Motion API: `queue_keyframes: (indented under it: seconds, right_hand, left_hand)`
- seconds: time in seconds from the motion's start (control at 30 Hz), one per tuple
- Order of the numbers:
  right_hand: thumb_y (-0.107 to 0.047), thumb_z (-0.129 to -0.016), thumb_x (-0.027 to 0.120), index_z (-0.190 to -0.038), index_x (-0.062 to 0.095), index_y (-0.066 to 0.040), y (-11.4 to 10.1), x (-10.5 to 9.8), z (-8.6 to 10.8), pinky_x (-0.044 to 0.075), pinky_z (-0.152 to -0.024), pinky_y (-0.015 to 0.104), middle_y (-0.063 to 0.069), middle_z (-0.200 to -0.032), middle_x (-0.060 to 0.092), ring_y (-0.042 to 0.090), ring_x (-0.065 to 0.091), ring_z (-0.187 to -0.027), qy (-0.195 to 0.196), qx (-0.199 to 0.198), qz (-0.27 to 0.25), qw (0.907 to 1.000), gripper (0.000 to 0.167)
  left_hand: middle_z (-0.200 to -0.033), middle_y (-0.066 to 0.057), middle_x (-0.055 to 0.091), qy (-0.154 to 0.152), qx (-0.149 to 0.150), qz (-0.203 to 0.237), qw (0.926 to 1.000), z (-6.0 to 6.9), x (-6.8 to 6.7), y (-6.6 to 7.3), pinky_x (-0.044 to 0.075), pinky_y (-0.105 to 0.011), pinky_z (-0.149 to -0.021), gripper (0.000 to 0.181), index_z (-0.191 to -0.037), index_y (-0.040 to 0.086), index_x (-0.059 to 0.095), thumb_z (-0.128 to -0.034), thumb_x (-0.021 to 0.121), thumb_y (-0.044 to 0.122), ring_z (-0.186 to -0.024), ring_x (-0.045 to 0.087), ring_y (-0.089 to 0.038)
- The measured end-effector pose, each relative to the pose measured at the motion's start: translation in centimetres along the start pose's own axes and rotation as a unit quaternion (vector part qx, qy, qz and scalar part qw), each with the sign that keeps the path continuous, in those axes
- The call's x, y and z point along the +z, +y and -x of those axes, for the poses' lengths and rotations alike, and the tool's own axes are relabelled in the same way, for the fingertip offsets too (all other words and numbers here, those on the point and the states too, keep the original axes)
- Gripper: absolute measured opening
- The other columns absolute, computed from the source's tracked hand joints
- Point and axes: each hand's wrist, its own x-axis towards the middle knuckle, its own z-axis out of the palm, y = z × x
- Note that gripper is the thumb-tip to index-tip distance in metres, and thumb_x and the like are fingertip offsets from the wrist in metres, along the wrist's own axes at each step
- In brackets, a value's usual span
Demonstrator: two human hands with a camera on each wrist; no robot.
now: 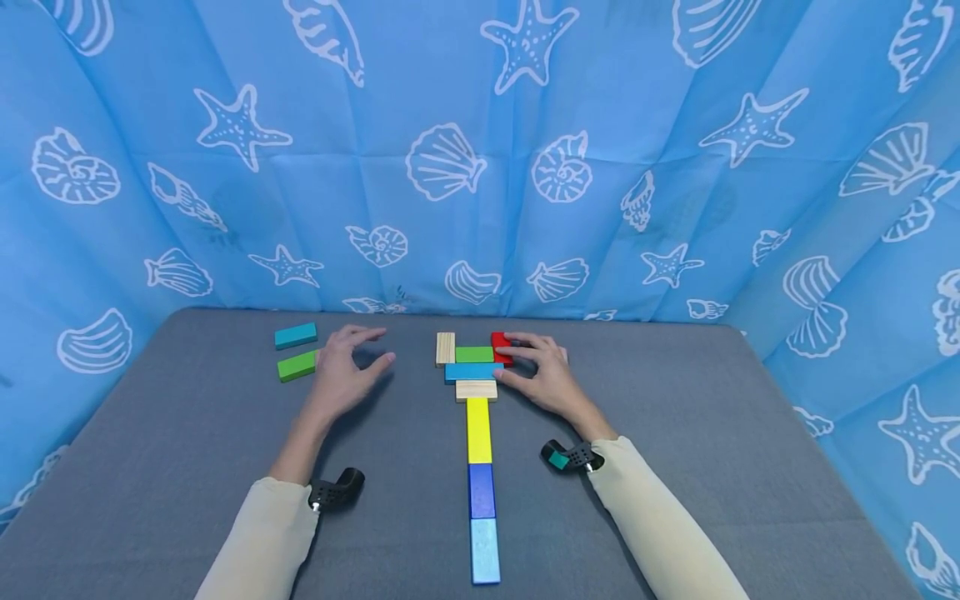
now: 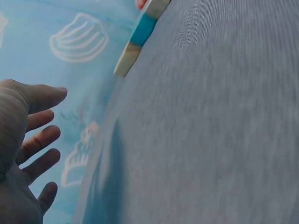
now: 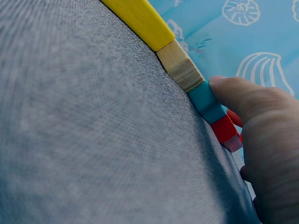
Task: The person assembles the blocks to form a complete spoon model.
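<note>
Wooden blocks lie flat on the grey table in a T-like figure. Its top holds a plain upright-set block, a green block and a red block. Below them come a teal block and a plain block. My right hand is at the red block, with fingers reaching over it and the thumb against the teal block's right end. My left hand hovers with fingers spread, holding nothing, just right of a loose green block.
A yellow block, a dark blue block and a light blue block run down in a line toward me. Another loose teal block lies at the back left. A blue shell-patterned curtain hangs behind the table.
</note>
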Motion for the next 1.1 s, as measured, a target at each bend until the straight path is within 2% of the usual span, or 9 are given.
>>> queue_keyframes:
  seconds: [0.23, 0.53, 0.73, 0.9, 1.1]
  right_hand:
    - [-0.032, -0.089, 0.080, -0.130, 0.071, -0.014, -0.1, 0.0, 0.1, 0.027, -0.100, 0.054, 0.007, -0.148, 0.053, 0.033, 0.042, -0.131, -0.001, 0.005, 0.000, 1.0000, 0.045]
    - [-0.031, -0.089, 0.080, -0.129, 0.072, -0.013, -0.1, -0.1, 0.1, 0.026, -0.101, 0.055, 0.008, -0.147, 0.054, 0.033, 0.042, -0.131, 0.002, -0.003, -0.010, 0.9999, 0.044]
    - [-0.032, -0.089, 0.080, -0.130, 0.071, -0.015, 0.0, 0.0, 0.1, 0.027, -0.101, 0.055, 0.007, -0.148, 0.053, 0.033, 0.042, -0.131, -0.002, -0.004, -0.005, 1.0000, 0.045]
    - [-0.033, -0.089, 0.079, -0.130, 0.071, -0.016, 0.1, 0.0, 0.0, 0.027, -0.101, 0.054, 0.007, -0.147, 0.053, 0.032, 0.041, -0.132, -0.002, -0.001, -0.001, 1.0000, 0.045]
    - [-0.033, -0.089, 0.079, -0.130, 0.072, -0.016, 0.1, 0.0, 0.1, 0.027, -0.101, 0.054, 0.008, -0.147, 0.054, 0.032, 0.042, -0.131, 0.001, 0.000, -0.003, 1.0000, 0.044]
  left_hand:
    - [-0.132, -0.021, 0.056, 0.008, -0.022, -0.007, 0.9997, 0.6, -1.5, -1.1, 0.026, -0.065, -0.105, 0.044, -0.136, 0.003, 0.063, -0.0961, 0.072, 0.022, -0.130, 0.046, -0.043]
    - [-0.131, -0.023, 0.056, 0.034, -0.027, -0.022, 0.9988, 0.9, -2.7, -2.0, 0.023, -0.069, -0.102, 0.043, -0.133, 0.001, 0.064, -0.0954, 0.072, 0.020, -0.128, 0.046, -0.046]
    - [-0.134, -0.026, 0.055, 0.051, -0.034, -0.030, 0.9977, 1.3, -4.1, -3.0, 0.019, -0.074, -0.104, 0.045, -0.134, 0.000, 0.063, -0.0951, 0.073, 0.021, -0.133, 0.041, -0.049]
    - [-0.137, -0.029, 0.050, 0.051, -0.049, -0.046, 0.9964, 1.7, -5.5, -3.9, 0.020, -0.075, -0.104, 0.049, -0.135, 0.000, 0.062, -0.0946, 0.073, 0.025, -0.130, 0.041, -0.053]
    - [-0.141, -0.032, 0.045, 0.036, -0.078, -0.053, 0.9948, 2.1, -6.8, -5.1, 0.018, -0.075, -0.105, 0.058, -0.138, -0.003, 0.058, -0.0935, 0.075, 0.029, -0.132, 0.036, -0.056]
